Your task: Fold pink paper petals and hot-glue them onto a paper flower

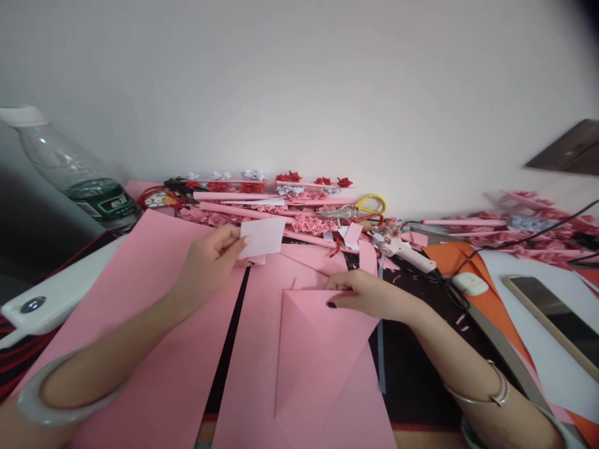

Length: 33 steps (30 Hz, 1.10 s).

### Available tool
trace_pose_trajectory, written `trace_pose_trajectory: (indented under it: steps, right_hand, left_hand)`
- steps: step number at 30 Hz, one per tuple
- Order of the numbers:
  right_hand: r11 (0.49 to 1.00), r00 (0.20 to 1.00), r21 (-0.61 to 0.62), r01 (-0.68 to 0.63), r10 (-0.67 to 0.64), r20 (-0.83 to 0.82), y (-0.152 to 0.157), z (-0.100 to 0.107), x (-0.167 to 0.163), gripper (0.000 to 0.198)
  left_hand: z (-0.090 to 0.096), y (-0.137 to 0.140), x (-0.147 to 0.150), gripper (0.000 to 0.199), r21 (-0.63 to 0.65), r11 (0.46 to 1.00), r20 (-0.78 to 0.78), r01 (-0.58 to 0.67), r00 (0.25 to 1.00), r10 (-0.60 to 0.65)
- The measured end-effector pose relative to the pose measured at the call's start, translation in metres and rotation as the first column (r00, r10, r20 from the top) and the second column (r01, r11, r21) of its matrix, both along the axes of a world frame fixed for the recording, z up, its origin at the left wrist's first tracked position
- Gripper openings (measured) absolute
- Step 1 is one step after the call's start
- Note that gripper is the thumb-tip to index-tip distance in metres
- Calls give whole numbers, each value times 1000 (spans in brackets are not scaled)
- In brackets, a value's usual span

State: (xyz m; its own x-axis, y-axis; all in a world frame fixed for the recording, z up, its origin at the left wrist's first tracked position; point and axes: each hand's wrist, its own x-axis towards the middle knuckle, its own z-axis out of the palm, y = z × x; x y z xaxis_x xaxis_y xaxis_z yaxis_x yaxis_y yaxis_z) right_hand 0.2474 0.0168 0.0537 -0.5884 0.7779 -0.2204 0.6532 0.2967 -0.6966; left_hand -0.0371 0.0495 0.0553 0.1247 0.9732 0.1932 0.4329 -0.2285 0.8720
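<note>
One folded pink sheet on a larger pink sheet, top edge pinched in fingers of right hand | small pale paper held in fingers of left hand, near far edge of larger pink sheet | beyond, glue gun, yellow-handled scissors, paper flowers | far left, bottle | far right, phone on white sheet

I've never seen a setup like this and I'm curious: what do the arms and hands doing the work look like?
The left hand and right hand are a person's, ungloved. A broad, smooth, pale bangle circles the left forearm; a thin, silver-coloured bangle circles the right forearm. A bit of pale sleeve shows near the bottom edge, and the right thumbnail looks painted dark.
</note>
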Motion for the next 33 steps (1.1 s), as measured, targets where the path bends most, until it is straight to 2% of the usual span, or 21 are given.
trace_pose_trajectory:
  steps: [2, 4, 6, 7, 8, 9, 10, 11, 12, 13, 15, 16, 17, 19, 21, 22, 23, 25, 27, 30, 33]
  right_hand:
    - [997, 998, 59, 44, -47, 38, -2, 1, -3, 3]
    - [964, 984, 221, 145, -165, 74, -4, 3, -7, 5]
    - [875, 953, 404, 265, -303, 31, -7, 7, -15, 8]
    - [837, 937, 444, 320, -348, -21, -8, 10, -20, 10]
    - [832, 927, 415, 368, -365, -88, -10, 13, -26, 12]
    - [862, 915, 309, 402, -368, -164, -11, 15, -32, 16]
    - [913, 904, 119, 390, -354, -240, -13, 16, -39, 24]
    - [938, 877, -105, 329, -345, -334, -14, 15, -45, 30]
    - [916, 831, -298, 271, -378, -408, -15, 14, -50, 33]
    - [876, 781, -423, 230, -426, -457, -15, 11, -54, 33]
    - [816, 700, -531, 227, -516, -494, -15, 4, -60, 25]
    - [798, 676, -550, 247, -548, -492, -14, 0, -60, 21]
    - [785, 664, -556, 272, -572, -482, -13, -4, -60, 17]
    - [768, 660, -555, 319, -600, -452, -10, -9, -56, 13]
    - [754, 657, -539, 376, -627, -418, -6, -11, -53, 9]
    - [745, 654, -531, 404, -641, -401, -4, -12, -52, 7]
    - [733, 650, -528, 429, -656, -383, -3, -12, -51, 6]
    - [711, 645, -532, 460, -679, -350, 0, -11, -51, 6]
    - [708, 655, -535, 462, -678, -332, 1, -11, -52, 6]
    - [727, 674, -523, 445, -656, -339, 2, -12, -54, 4]
    - [744, 682, -512, 428, -638, -357, 2, -13, -54, 5]
  left_hand:
    - [5, 1, 1, 21, -81, 997, 138, 6, 990, 5]
    - [6, -1, 1, 24, -73, 997, 165, 7, 986, 5]
    - [3, -5, 2, 23, 9, 1000, 79, -7, 997, 6]
    - [0, -8, 3, 22, 79, 997, 3, -6, 1000, 6]
    - [-4, -11, 4, 19, 158, 987, -102, 7, 995, 9]
    - [-8, -15, 6, 17, 260, 964, -177, 47, 984, -1]
    - [-12, -19, 8, 17, 370, 918, -241, 142, 969, -53]
    - [-17, -23, 11, 20, 459, 845, -317, 277, 939, -135]
    - [-21, -27, 13, 23, 517, 764, -375, 386, 905, -203]
    - [-25, -30, 15, 25, 555, 680, -423, 480, 866, -267]
    - [-31, -35, 17, 27, 566, 584, -493, 582, 807, -325]
    - [-31, -36, 17, 27, 559, 568, -511, 604, 790, -337]
    - [-30, -36, 16, 26, 549, 580, -515, 601, 790, -332]
    - [-24, -32, 10, 23, 518, 686, -483, 511, 837, -258]
    - [-16, -20, 0, 24, 451, 844, -450, 291, 891, -67]
    - [-12, -12, -7, 28, 374, 913, -464, 165, 885, 30]
    - [-9, -2, -13, 33, 328, 943, -483, 63, 869, 110]
    - [-7, 17, -25, 42, 242, 970, -523, -25, 839, 152]
    - [-10, 34, -33, 54, 148, 988, -573, -36, 812, 115]
    - [-19, 50, -39, 67, 80, 996, -646, -42, 759, 83]
    - [-25, 56, -37, 75, 48, 998, -651, -31, 757, 55]
